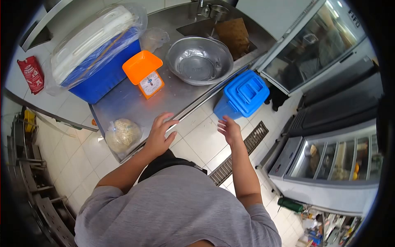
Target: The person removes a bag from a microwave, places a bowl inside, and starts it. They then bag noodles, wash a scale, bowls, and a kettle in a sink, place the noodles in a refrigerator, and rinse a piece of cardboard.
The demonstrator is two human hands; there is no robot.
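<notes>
My left hand (159, 134) hovers over the front edge of the steel counter, fingers apart and nothing in it. To its left sits a knotted clear bag of pale noodle-like strands (122, 135). Beyond the hand stands an orange kitchen scale (150, 84) with an orange pan (142, 66) on top. A wide metal basin (199, 61) rests further right on the counter. My right hand (228, 130) is in the air past the counter edge, fingers spread and holding nothing. Nearest to it is a blue lidded bin (245, 94) on the floor.
A blue crate (111, 66) with a white foam box in plastic stands at the counter's back left, near a red packet (31, 75). A sink (193, 29) holds a brown board (233, 35). A floor drain grate (238, 154) and a glass-topped cooler (333, 160) lie right.
</notes>
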